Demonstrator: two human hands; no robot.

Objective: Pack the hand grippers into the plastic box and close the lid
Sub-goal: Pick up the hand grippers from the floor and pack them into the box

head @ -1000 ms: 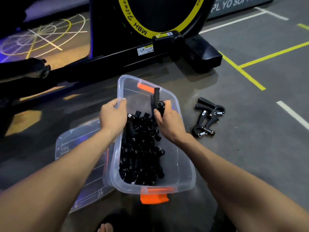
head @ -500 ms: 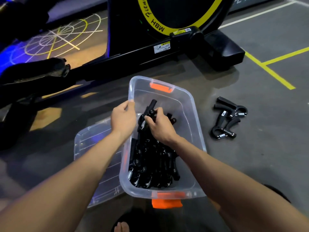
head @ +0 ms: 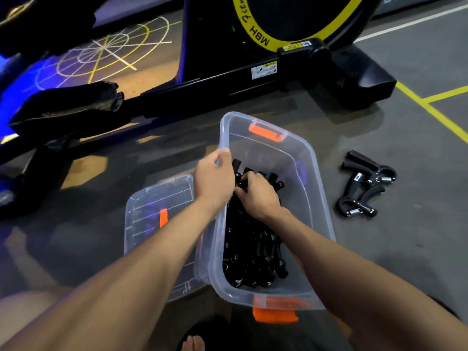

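Grey gym floor (head: 405, 249) with yellow lines carries a clear plastic box (head: 320, 198), an exercise machine (head: 278, 79) standing beyond it. From the head camera, the left hand (head: 215, 177) has its grip closed on the box's left rim. Just right of it, the right hand (head: 258, 196) reaches into the box, fingers curled on the black hand grippers (head: 253, 249) piled inside. Left of both hands lies the lid (head: 152, 214). Far to their right, loose grippers (head: 364, 188) rest on the floor.
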